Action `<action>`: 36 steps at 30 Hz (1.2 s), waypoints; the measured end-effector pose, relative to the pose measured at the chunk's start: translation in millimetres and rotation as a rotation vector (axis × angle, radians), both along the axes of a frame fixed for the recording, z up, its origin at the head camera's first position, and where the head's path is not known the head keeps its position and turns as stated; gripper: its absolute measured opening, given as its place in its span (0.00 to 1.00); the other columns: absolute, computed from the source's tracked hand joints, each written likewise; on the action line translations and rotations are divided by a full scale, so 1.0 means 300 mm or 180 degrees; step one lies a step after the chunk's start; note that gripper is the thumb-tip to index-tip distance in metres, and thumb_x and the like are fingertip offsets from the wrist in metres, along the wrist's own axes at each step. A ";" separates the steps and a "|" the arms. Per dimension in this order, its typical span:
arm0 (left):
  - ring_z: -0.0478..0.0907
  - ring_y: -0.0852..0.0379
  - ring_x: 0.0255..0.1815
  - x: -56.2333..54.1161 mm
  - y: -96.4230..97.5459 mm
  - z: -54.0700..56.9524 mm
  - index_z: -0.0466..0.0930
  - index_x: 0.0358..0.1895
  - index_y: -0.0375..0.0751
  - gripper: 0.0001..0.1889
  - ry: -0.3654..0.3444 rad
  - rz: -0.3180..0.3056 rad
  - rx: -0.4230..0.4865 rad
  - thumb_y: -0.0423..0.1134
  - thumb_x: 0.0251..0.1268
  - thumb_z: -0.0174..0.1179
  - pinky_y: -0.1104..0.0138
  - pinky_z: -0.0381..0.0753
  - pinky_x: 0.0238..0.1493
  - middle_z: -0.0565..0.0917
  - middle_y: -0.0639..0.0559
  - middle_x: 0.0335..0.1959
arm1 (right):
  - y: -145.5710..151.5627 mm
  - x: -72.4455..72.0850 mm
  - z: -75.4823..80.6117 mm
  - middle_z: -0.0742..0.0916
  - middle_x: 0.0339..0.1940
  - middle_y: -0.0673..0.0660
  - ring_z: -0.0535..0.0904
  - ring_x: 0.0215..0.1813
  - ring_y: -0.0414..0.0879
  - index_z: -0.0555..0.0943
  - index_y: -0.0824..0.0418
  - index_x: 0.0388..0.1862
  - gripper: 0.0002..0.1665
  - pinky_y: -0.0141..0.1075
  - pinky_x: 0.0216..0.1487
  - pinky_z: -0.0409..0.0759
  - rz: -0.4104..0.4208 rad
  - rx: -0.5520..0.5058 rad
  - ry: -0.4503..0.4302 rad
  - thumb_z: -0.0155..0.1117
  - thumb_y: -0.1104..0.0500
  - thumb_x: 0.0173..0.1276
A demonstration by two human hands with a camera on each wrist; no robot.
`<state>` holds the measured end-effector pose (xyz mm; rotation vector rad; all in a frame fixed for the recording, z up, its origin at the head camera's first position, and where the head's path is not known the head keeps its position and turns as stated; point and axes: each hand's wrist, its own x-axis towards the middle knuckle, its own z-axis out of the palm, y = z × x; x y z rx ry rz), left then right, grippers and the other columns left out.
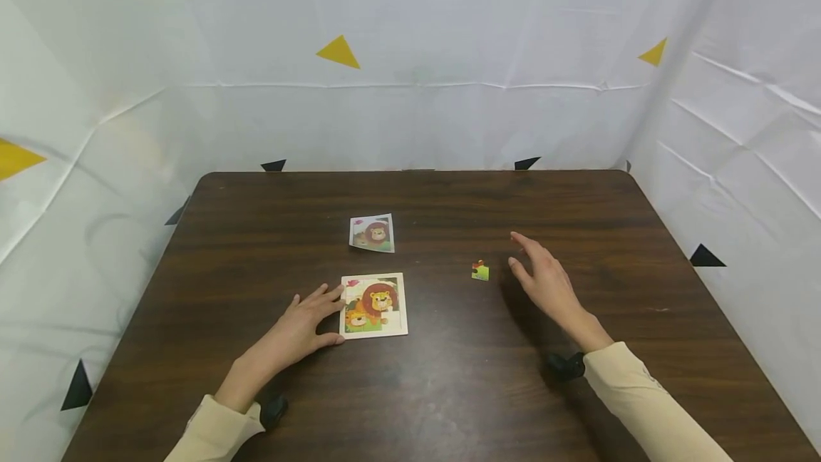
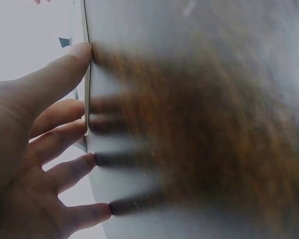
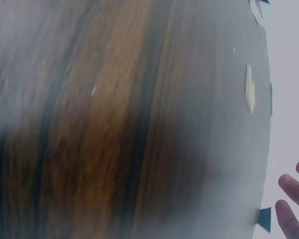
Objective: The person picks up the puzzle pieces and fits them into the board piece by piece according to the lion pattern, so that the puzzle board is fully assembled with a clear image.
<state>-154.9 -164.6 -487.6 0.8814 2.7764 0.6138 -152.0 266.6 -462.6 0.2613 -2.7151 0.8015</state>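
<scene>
A lion jigsaw puzzle [image 1: 377, 299] in a pale square tray lies left of the table's middle; a pale bare patch shows at its lower right. Spread fingers of my left hand [image 1: 301, 330] touch the tray's left edge, with the thumb at its near corner. The left wrist view shows that hand [image 2: 45, 129] against the thin tray edge [image 2: 86, 74]. A loose green and red puzzle piece [image 1: 480, 271] lies to the right of the tray. Just right of the piece, my right hand [image 1: 548, 282] hovers above the table with relaxed fingers, holding nothing.
Beyond the tray lies a small picture card [image 1: 372, 234] with the same lion, its near edge slightly lifted. The dark wooden table [image 1: 442, 391] has white sheeting [image 1: 417, 120] behind it and at both sides.
</scene>
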 end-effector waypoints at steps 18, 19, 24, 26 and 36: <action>0.54 0.40 0.74 -0.002 -0.001 -0.006 0.73 0.66 0.40 0.35 -0.0007 0.0020 -0.0041 0.50 0.55 0.70 0.32 0.50 0.64 0.63 0.45 0.73 | -0.019 -0.030 -0.059 0.77 0.63 0.65 0.75 0.57 0.62 0.62 0.62 0.74 0.41 0.59 0.51 0.73 0.0136 0.0132 -0.0359 0.67 0.56 0.66; 0.54 0.40 0.74 -0.002 -0.001 -0.006 0.73 0.66 0.40 0.35 -0.0015 0.0020 -0.0041 0.50 0.55 0.70 0.32 0.50 0.64 0.63 0.45 0.73 | -0.026 -0.033 -0.062 0.78 0.62 0.65 0.75 0.57 0.62 0.62 0.63 0.73 0.41 0.59 0.51 0.73 0.0177 0.0165 -0.0343 0.68 0.56 0.65; 0.54 0.41 0.75 -0.003 -0.003 -0.008 0.72 0.66 0.40 0.35 -0.0021 0.0024 -0.0020 0.50 0.55 0.70 0.32 0.49 0.64 0.63 0.45 0.73 | -0.070 -0.048 -0.077 0.81 0.59 0.62 0.76 0.54 0.61 0.65 0.64 0.71 0.43 0.57 0.50 0.75 0.0331 0.0338 -0.0188 0.73 0.55 0.60; 0.54 0.40 0.74 -0.003 -0.004 -0.007 0.73 0.66 0.40 0.35 -0.0008 0.0023 -0.0008 0.49 0.55 0.70 0.32 0.49 0.64 0.63 0.45 0.73 | -0.086 -0.051 -0.082 0.82 0.58 0.61 0.76 0.53 0.60 0.66 0.63 0.71 0.44 0.56 0.49 0.75 0.0373 0.0405 -0.0164 0.73 0.54 0.59; 0.55 0.40 0.74 -0.004 -0.004 -0.005 0.73 0.65 0.39 0.35 0.0023 -0.0013 0.0017 0.50 0.55 0.69 0.31 0.50 0.63 0.63 0.44 0.73 | -0.133 -0.052 -0.083 0.85 0.52 0.58 0.78 0.48 0.56 0.72 0.64 0.66 0.36 0.52 0.44 0.75 0.0649 0.0550 -0.0036 0.72 0.61 0.59</action>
